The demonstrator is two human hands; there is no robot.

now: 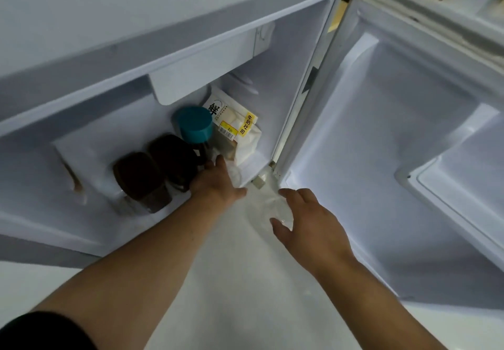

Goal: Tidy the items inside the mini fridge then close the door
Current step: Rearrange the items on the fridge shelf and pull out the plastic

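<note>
The mini fridge (81,109) stands open below me, its door (381,158) swung out to the right. Inside stand two dark-lidded jars (141,183) side by side, a bottle with a teal cap (194,123) behind them, and a white bread bag (234,129) with a yellow label at the back right. My left hand (215,183) reaches into the fridge beside the right jar, fingers touching something clear. A clear plastic item (268,205) lies at the fridge's front edge. My right hand (308,218) hovers over it with fingers spread.
The door's inner shelf (447,186) juts out at the right. A white freezer flap (196,77) hangs at the top of the fridge compartment. Pale floor (231,295) lies under my arms.
</note>
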